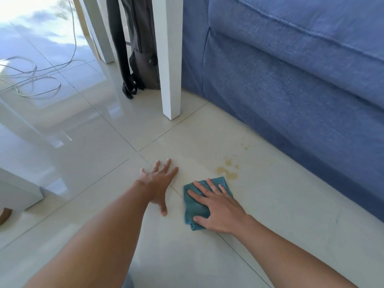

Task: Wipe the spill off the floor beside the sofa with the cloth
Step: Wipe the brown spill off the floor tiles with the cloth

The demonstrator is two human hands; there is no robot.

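A folded teal cloth [197, 206] lies flat on the pale tiled floor. My right hand [218, 208] presses down on it with fingers spread, thumb at its near edge. Just beyond the cloth's far corner is a yellowish-brown spill [227, 171], with smaller drops [244, 146] trailing toward the blue sofa [291, 80]. My left hand [159, 183] rests palm down on the bare tile to the left of the cloth, fingers apart, holding nothing.
A white table leg [170, 80] stands on the floor at the sofa's left end, with a dark bag [139, 59] behind it. Loose grey cables [35, 80] lie on the glossy tiles at far left. A white furniture corner [18, 190] sits at the left edge.
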